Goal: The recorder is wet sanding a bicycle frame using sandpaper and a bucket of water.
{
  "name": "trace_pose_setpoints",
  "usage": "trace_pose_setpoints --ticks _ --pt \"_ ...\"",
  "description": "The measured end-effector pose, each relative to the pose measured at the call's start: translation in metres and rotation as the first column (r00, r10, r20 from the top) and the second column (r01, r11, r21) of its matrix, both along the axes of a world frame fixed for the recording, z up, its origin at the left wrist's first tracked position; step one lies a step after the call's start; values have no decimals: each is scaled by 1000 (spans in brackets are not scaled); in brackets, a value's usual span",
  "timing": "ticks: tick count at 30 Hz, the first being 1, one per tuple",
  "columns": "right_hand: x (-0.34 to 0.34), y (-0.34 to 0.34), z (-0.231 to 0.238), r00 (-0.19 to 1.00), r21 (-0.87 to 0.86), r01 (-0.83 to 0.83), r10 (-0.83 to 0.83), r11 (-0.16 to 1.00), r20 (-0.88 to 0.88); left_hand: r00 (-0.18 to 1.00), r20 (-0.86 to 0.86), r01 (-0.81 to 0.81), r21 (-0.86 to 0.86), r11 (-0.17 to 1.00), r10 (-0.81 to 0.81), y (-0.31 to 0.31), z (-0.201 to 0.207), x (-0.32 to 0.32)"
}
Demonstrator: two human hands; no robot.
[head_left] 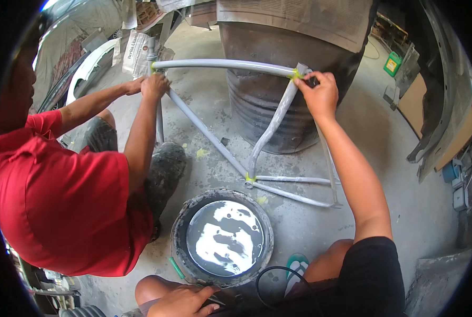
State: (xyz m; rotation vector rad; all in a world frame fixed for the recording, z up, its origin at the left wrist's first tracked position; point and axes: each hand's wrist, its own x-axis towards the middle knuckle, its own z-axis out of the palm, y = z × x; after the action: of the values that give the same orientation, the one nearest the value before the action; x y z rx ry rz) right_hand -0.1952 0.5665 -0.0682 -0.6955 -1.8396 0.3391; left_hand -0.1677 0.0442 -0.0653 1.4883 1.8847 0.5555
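Note:
A grey bicycle frame [201,124] with yellow-green patches at its joints is tilted over the floor. My right hand [320,96] is closed at the joint below the seat-tube top, thumb and fingers pinched there. A small dark patch shows between those fingers, too small to name. Low in the picture, my left hand [180,302] lies by my knee, with a thin dark grey piece [216,300] between thumb and fingers. A co-worker in a red shirt [67,201] has both hands at the frame's head-tube end.
A round dark tub [179,219] of greyish liquid stands on the floor before me, under the frame's lower joint. Behind the frame stands a dark drum [257,100] topped with newspaper [299,21]. A green jug [392,64] and panels [447,113] are at the right.

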Motion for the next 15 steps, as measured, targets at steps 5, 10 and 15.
trace_pose_setpoints --ticks 5,10,15 --pt "30 -5 4 999 74 -31 30 997 24 999 43 -36 72 997 33 0 -4 6" --pt "44 4 3 994 31 -108 109 994 -30 998 64 -18 123 992 10 7 -4 4" --pt "48 17 -7 981 222 -146 170 964 -93 999 12 30 127 991 -32 30 16 -2"
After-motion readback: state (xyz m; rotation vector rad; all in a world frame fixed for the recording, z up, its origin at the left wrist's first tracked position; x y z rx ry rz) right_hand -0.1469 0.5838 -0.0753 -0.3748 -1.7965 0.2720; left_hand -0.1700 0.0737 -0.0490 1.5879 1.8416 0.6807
